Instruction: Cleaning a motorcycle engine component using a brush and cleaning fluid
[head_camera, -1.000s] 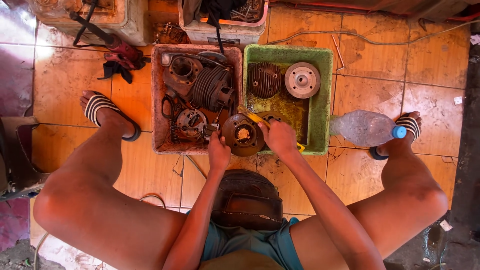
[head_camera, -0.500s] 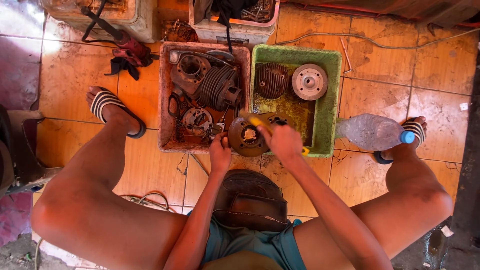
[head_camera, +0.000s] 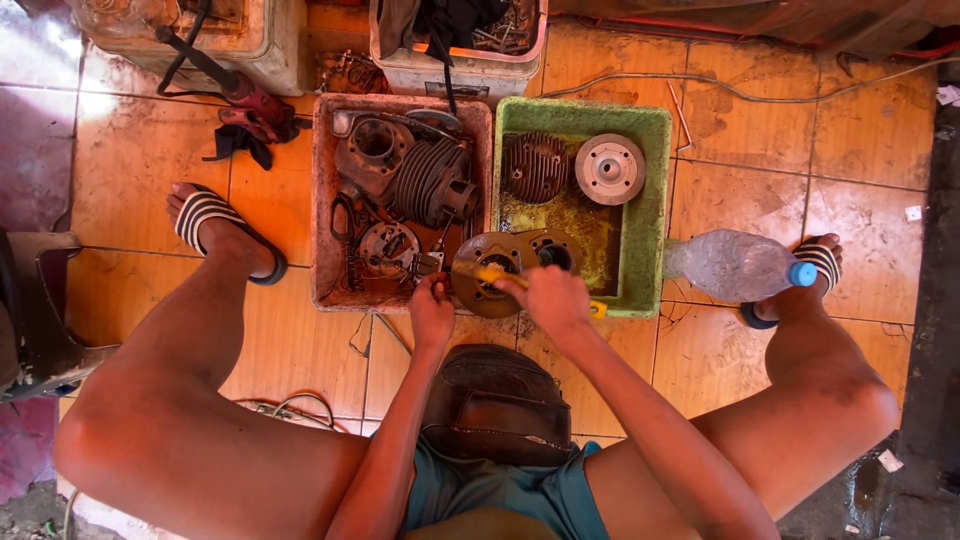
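I squat over two trays on a tiled floor. My left hand (head_camera: 432, 312) grips the near edge of a round, greasy engine cover (head_camera: 497, 270) held over the gap between the trays. My right hand (head_camera: 553, 298) is closed on a yellow-handled brush (head_camera: 487, 273) that lies across the cover. The red tray (head_camera: 322, 200) holds a finned cylinder (head_camera: 432, 182), a crankcase part and other oily pieces. In the green tray (head_camera: 655, 200) lie a finned cylinder head (head_camera: 534, 166) and a round disc-shaped part (head_camera: 610, 168) in yellowish liquid.
A clear plastic bottle with a blue cap (head_camera: 738, 265) lies on the floor by my right foot. A brown leather pouch (head_camera: 495, 405) hangs at my waist. Beyond the trays stand a white container (head_camera: 250, 35), a box of tools (head_camera: 460, 40) and a red rag (head_camera: 255, 112).
The engine cover and both hands shifted slightly; the brush moved across the cover's face. The camera view drifted a little.
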